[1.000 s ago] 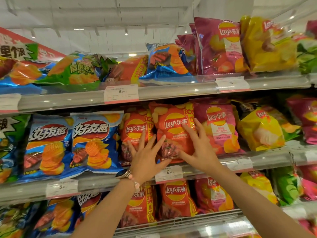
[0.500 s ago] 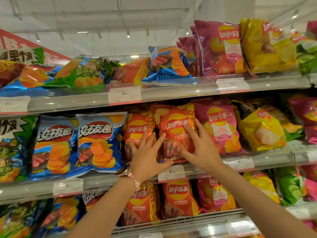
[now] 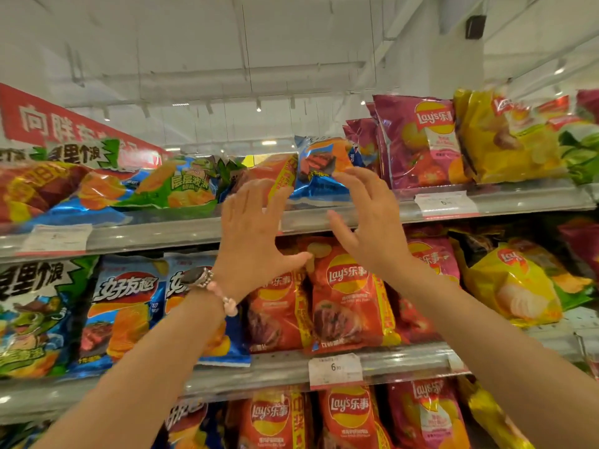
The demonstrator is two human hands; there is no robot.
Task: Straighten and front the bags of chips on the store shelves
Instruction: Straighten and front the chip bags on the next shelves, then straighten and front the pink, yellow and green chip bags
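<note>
In the head view, both arms reach up toward the top shelf. The left hand (image 3: 256,234) is spread wide, fingers straight and apart, holding nothing; its fingertips lie in front of a leaning red-orange foil chip bag with a yellow side stripe (image 3: 275,176) on the clear-fronted top shelf (image 3: 155,231). Whether they touch the bag cannot be told. A beaded pink bracelet with a dark charm (image 3: 210,286) sits on the left wrist.

The right hand (image 3: 369,222) is also open wide, fingers straight and holding nothing, its fingertips in front of the lower right corner of a tilted blue foil chip bag showing grilled meat and orange chips (image 3: 319,173). This blue bag stands just beside the red-orange one, leaning back on the top shelf.

Left of them on the same shelf lies a slumped green foil chip bag with orange chips (image 3: 181,189). To the right stands an upright magenta Lay's bag picturing tomatoes (image 3: 421,140), then a crumpled yellow Lay's bag (image 3: 505,140).

On the middle shelf (image 3: 405,361), behind the wrists, 2 red Lay's bags stand side by side; the right one (image 3: 348,303) faces forward above a white price label reading 6 (image 3: 335,367). Blue bags with red logos (image 3: 124,309) stand left of them.
</note>
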